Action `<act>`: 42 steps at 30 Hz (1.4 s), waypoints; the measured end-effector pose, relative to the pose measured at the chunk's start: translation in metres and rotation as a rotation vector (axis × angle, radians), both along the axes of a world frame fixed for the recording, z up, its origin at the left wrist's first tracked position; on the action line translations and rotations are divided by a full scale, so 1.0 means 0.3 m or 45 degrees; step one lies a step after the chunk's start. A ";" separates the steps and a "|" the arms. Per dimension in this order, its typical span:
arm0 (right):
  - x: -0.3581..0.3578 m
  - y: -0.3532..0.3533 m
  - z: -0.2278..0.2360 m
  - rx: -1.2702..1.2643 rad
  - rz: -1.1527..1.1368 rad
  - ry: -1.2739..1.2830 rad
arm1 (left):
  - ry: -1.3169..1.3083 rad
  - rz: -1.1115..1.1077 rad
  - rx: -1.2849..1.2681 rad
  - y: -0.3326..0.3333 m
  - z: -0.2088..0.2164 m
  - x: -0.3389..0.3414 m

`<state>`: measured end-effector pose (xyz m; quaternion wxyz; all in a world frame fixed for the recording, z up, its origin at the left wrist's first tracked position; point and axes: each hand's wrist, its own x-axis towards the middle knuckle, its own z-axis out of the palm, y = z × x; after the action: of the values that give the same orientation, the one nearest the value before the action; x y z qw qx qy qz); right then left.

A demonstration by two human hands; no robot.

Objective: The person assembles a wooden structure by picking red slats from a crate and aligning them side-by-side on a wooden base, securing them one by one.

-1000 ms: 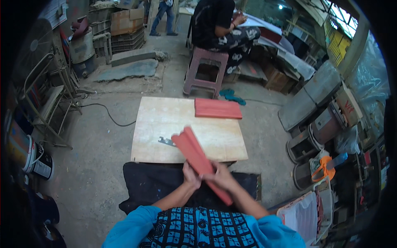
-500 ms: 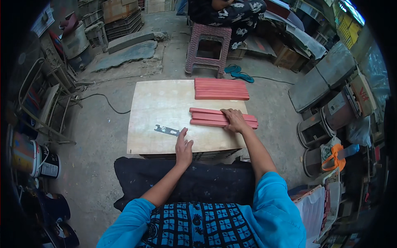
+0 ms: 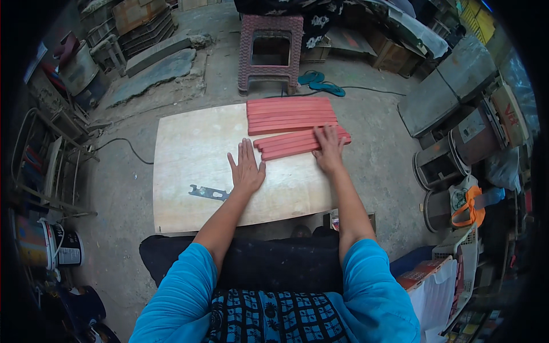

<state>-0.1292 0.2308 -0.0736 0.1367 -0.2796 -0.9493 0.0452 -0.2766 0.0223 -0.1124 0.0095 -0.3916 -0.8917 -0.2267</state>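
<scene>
Several red painted wooden strips lie on a pale wooden board (image 3: 194, 148). A far stack of strips (image 3: 289, 117) is aligned side by side near the board's far edge. Just nearer, a smaller group of red strips (image 3: 291, 144) lies slightly tilted, its right end close to that stack. My right hand (image 3: 329, 153) rests over this group's right end, fingers spread across it. Flat and stretched out, my left hand (image 3: 247, 171) is beside the group's left end. A flat grey metal wrench-like plate (image 3: 207, 192) lies by my left wrist, partly hidden by it.
Beyond the board stands a pink plastic stool (image 3: 270, 54) with a person seated on it. Teal flip-flops (image 3: 321, 83) and a black cable lie on the floor. Paint buckets (image 3: 63, 244) are at the left; metal cans (image 3: 437, 163) and a plastic basket (image 3: 462, 251) are at the right.
The smaller group of strips has moved away from me toward the far stack and now tilts. My left hand has moved from near the metal plate to the strips' left end; my right hand went along with them.
</scene>
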 end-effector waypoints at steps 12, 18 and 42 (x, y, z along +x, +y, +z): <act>0.072 0.289 -0.132 -1.335 -0.352 1.128 | -0.007 0.030 -0.027 0.056 0.034 -0.061; 0.060 0.288 -0.148 -1.660 -0.261 1.233 | -0.074 0.052 0.023 0.065 0.036 -0.093; -0.009 0.294 -0.135 -1.856 -0.174 1.513 | 0.004 -0.073 0.053 0.077 -0.003 -0.137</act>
<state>-0.1320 0.3190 -0.1141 0.3922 -0.2825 -0.4431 0.7550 -0.3177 0.0454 -0.1135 0.0125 -0.4171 -0.8751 -0.2450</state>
